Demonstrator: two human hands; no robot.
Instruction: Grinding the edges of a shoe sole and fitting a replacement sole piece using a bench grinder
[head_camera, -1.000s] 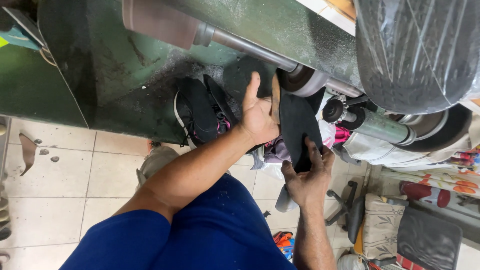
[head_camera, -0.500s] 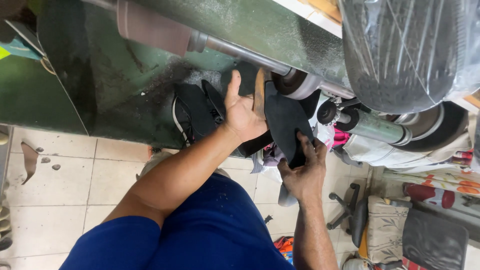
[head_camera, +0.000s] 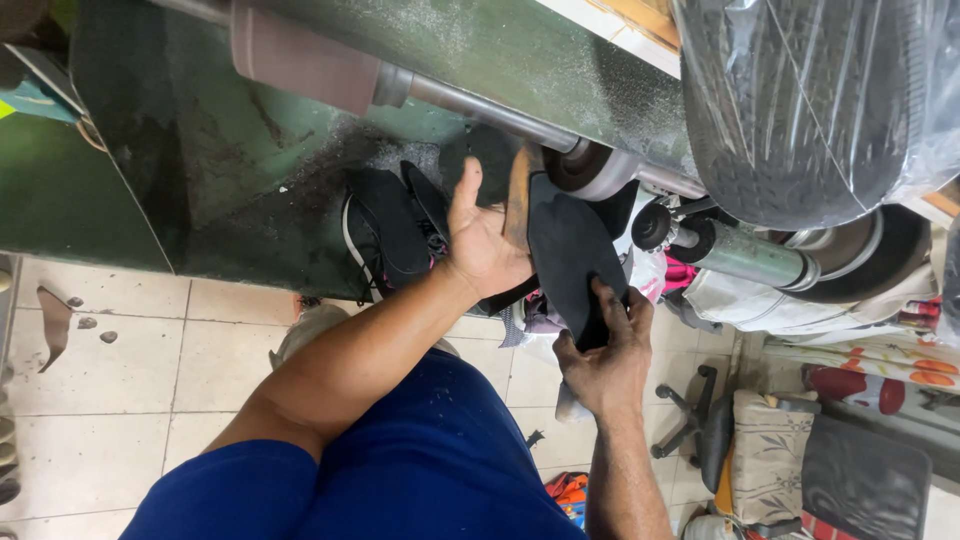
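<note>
My left hand (head_camera: 482, 240) lies flat against a black shoe sole (head_camera: 565, 250), fingers stretched up along its tan edge. My right hand (head_camera: 605, 352) grips the lower end of the same sole from below. The top of the sole rests against a round grinding wheel (head_camera: 588, 170) on the shaft of a green machine (head_camera: 250, 150). My blue-clad lap fills the bottom middle of the view.
Several dark shoes and soles (head_camera: 385, 225) lie piled against the machine, left of my hands. A plastic-wrapped black bundle (head_camera: 810, 100) sits at the top right. An office chair base (head_camera: 690, 430), a cushion and bags crowd the tiled floor (head_camera: 120, 380) at the lower right.
Both hands have carried the sole a little up and left, closer to the grinding wheel. My left fingers now stretch straighter along the sole's edge.
</note>
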